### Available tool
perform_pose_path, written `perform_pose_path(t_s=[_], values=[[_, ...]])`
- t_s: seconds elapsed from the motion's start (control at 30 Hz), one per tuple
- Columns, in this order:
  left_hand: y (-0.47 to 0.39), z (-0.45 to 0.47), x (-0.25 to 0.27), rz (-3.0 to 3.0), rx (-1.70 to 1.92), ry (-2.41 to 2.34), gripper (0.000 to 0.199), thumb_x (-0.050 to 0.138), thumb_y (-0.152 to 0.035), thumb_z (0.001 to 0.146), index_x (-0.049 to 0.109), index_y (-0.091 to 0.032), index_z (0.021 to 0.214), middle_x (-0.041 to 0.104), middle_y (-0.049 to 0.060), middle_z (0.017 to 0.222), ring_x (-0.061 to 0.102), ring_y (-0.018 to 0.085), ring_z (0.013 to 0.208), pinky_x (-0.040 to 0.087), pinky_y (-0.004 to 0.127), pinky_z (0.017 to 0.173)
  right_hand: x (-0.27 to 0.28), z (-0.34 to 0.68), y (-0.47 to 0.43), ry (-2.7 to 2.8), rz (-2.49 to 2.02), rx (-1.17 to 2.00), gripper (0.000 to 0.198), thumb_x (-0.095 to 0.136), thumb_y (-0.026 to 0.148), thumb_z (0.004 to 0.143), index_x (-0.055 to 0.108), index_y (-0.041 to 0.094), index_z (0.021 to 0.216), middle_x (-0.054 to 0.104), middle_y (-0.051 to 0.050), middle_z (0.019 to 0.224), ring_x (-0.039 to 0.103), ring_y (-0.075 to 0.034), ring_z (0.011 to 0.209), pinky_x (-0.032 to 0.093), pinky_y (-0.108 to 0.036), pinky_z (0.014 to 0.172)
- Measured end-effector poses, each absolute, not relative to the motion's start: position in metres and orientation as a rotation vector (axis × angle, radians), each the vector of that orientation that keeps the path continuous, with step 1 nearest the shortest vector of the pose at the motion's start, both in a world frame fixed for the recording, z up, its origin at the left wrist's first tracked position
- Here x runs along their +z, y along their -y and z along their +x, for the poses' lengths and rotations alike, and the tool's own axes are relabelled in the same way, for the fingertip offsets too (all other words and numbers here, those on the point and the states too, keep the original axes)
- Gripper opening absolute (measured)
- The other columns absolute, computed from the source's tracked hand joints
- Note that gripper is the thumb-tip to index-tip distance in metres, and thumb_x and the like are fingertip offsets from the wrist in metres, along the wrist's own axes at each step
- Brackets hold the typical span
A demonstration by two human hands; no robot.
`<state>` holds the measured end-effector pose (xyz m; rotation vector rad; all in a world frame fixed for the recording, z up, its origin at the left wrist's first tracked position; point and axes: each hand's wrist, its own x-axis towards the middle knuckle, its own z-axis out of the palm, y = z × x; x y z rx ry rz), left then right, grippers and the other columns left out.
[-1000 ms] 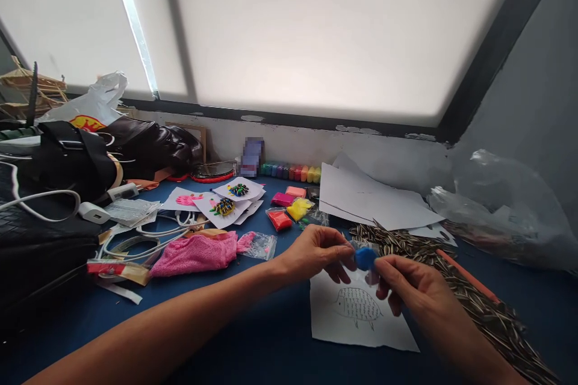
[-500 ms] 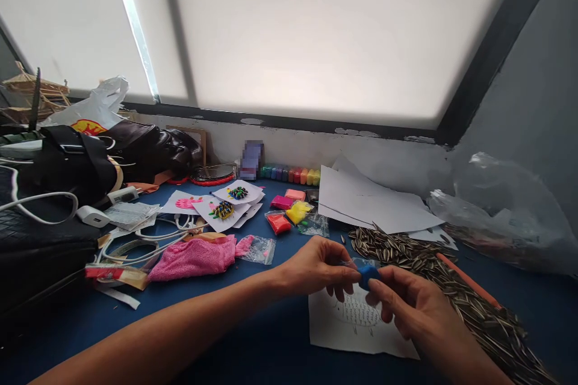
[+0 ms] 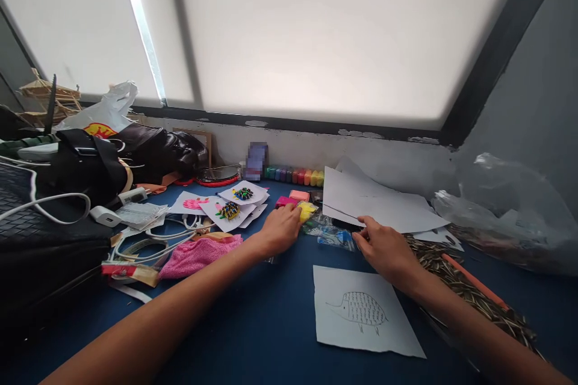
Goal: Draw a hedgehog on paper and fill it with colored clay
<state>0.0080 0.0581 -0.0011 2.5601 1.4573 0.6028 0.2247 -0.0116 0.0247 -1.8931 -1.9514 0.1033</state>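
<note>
While R hand [image 3: 387, 250] has fingers parted just beside it, clear blue-patched pkt [image 3: 336, 239] lies crumpled, long axis approx L–R; L hand [image 3: 280, 230] by yellow pkt [image 3: 308, 211], can't tell grip.

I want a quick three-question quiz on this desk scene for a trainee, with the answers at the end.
1. Which of these is nearest the yellow packet: (A) black bag, (B) left hand, (C) right hand?
2. True or false: the pink cloth lies left of the sheet with the drawn animal.
3. Fill in: the orange stick lies along a heap of striped ____.

Key: 1 B; 2 true; 3 seeds.
</note>
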Motion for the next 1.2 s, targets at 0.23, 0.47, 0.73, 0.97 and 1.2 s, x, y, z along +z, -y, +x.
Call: perform_pose_path(t_s=[0.23,0.47,0.73,0.97,1.2], values=[[-0.06,0.01,-0.002,2.631,0.56,-1.498,0.019,0.049,-0.014,0.086,0.063,-0.016,0.099,0.06,0.014,0.103,0.058,0.029,0.098,0.042,0.042,0.09,0.024,0.221,0.033,2.181,-1.696,-0.147,0.025,0.046,0.021,0.09,0.067,0.018,0.103,0.066,-0.012,0.106,0.065,-0.027,0.091,0.052,-0.038,0.072],[-0.071,0.001,-0.009,2.446,0.857,-1.46,0.022,0.055,-0.005,0.073,0.059,-0.015,0.093,0.052,0.01,0.1,0.057,0.025,0.088,0.047,0.04,0.082,0.019,0.237,0.071,2.248,-1.593,-0.141,0.025,0.042,0.023,0.093,0.066,0.018,0.093,0.067,-0.01,0.101,0.068,-0.022,0.081,0.054,-0.033,0.064],[-0.074,0.007,0.0,1.975,1.242,-1.173,0.024,0.056,0.0,0.072,0.058,-0.013,0.092,0.048,0.006,0.106,0.058,0.016,0.097,0.053,0.03,0.086,0.004,0.237,0.101,2.267,-1.568,0.088,0.024,0.041,0.024,0.097,0.063,0.022,0.089,0.067,-0.007,0.095,0.067,-0.021,0.083,0.054,-0.032,0.068],[-0.047,0.029,0.011,1.681,1.071,-0.787,0.017,0.064,-0.015,0.079,0.061,-0.011,0.096,0.064,0.008,0.103,0.065,0.015,0.091,0.055,0.03,0.081,-0.004,0.237,0.106,2.294,-1.517,0.095,0.021,0.044,0.022,0.095,0.064,0.022,0.089,0.066,-0.007,0.094,0.065,-0.022,0.083,0.055,-0.035,0.07],[-0.045,0.03,0.005,1.552,1.061,-0.74,0.033,0.069,-0.016,0.075,0.055,-0.014,0.105,0.063,0.007,0.1,0.063,0.015,0.087,0.054,0.03,0.077,-0.004,0.236,0.107,2.295,-1.504,0.046,0.025,0.043,0.024,0.095,0.066,0.024,0.087,0.067,-0.007,0.092,0.065,-0.022,0.08,0.054,-0.033,0.066]])
